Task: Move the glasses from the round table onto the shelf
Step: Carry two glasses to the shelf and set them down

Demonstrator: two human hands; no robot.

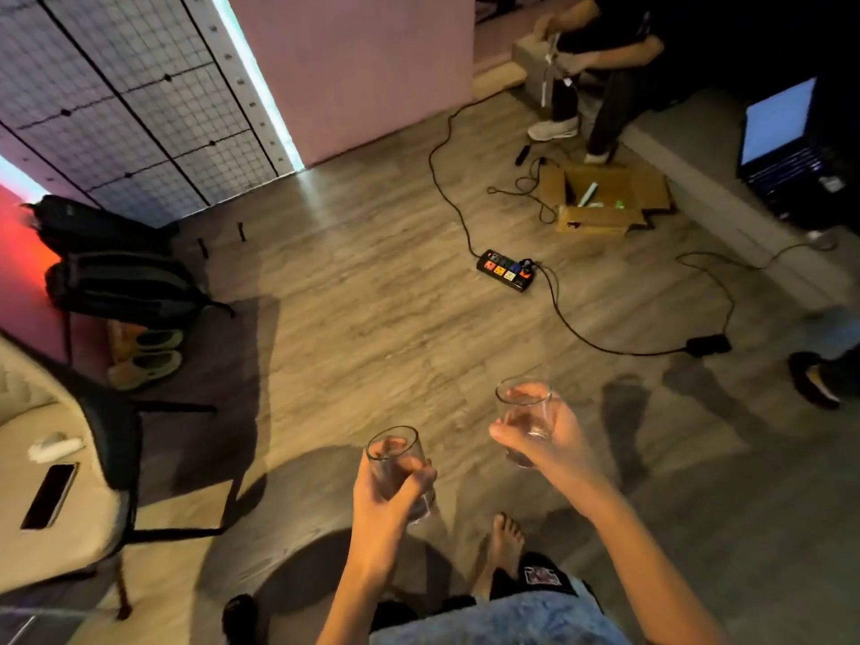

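Glasses are both up in the air over the wood floor (372, 318): left hand (386, 495) is wrapping its fingers round one clear glass (395, 463), right hand (554, 439) is gripping the other glass (523, 412), both roughly upright, power strip (507, 270) lying further off.

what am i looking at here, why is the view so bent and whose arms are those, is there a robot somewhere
No robot here. This is one picture, taken by a wide-angle camera worn on a person's head. It looks forward and down, and the wide lens bends the edges. The arms are that person's own. The left hand grips a clear glass, and the right hand grips a second glass. Both are held above a wooden floor. On the floor lie a power strip with cables and an open cardboard box. At the left edge, a pale table bears a dark phone.
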